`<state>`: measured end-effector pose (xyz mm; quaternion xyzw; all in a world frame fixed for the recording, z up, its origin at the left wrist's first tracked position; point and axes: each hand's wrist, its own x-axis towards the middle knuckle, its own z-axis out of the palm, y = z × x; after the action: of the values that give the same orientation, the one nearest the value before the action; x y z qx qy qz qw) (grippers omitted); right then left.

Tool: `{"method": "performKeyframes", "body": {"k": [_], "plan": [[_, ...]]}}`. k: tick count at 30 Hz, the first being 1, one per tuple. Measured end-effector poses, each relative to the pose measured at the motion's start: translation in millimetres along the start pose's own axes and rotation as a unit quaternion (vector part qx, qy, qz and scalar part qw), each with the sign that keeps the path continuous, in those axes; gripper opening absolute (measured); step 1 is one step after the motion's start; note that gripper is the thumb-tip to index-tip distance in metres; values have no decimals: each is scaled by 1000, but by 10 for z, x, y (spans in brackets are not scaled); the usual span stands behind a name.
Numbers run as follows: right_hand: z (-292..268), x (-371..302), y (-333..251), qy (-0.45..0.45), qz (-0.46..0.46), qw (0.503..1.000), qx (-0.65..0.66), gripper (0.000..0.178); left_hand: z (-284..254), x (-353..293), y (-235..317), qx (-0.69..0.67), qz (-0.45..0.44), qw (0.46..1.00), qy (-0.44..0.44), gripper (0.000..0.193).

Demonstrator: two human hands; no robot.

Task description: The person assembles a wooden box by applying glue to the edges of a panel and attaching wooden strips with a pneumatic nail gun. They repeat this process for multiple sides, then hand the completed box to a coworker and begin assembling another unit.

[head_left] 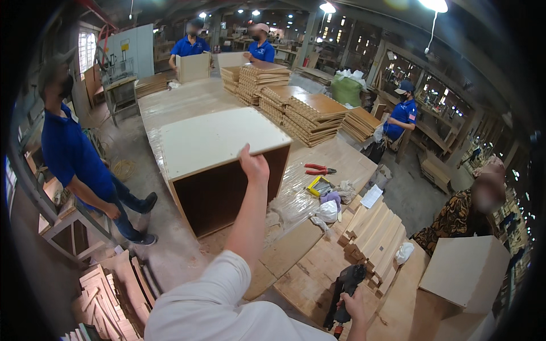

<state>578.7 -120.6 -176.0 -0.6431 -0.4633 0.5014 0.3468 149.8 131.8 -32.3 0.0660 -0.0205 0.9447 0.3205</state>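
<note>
A box-shaped wooden cabinet [222,136] with a pale top stands on the plastic-covered worktable [187,96], its dark open side facing me. My left hand [254,165] grips the front edge of the top panel near its right corner. Low on the right, my right hand [354,307] is closed round a black nail gun [346,287] with an orange part at its lower end. The nail gun is over the bare wooden bench beside a row of pale wood strips [378,236].
Red-handled pliers [319,169], a yellow tray [320,186] and a white plastic bag [327,211] lie right of the cabinet. Stacked panels [313,116] rise behind. A person in blue [77,153] stands left; another sits right near a pale box [463,273]. Wood offcuts [105,301] fill the lower left.
</note>
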Motion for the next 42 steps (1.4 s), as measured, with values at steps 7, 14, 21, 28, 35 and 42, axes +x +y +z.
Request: {"method": "performKeyframes", "body": {"k": [7, 14, 21, 28, 35, 42], "plan": [[-85, -187, 127, 55, 15, 998, 0, 34, 246, -922, 846, 427, -338, 775, -321, 36], [-8, -184, -34, 53, 32, 998, -34, 38, -441, 1138, 2477, 426, 238, 872, 37, 26], [183, -347, -323, 62, -4, 998, -30, 35, -1345, 1728, 2389, 628, -129, 766, -50, 60], [34, -943, -1498, 54, -10, 998, -35, 46, -1387, 481, 2652, 851, -40, 512, -106, 51], [92, -1158, -3018, -23, -112, 990, -76, 30, -761, -1334, 2904, 782, -107, 500, -357, 17], [391, -1292, -3631, -74, -101, 985, -118, 34, -1013, -1361, 2828, 770, -48, 512, -378, 14]]}}
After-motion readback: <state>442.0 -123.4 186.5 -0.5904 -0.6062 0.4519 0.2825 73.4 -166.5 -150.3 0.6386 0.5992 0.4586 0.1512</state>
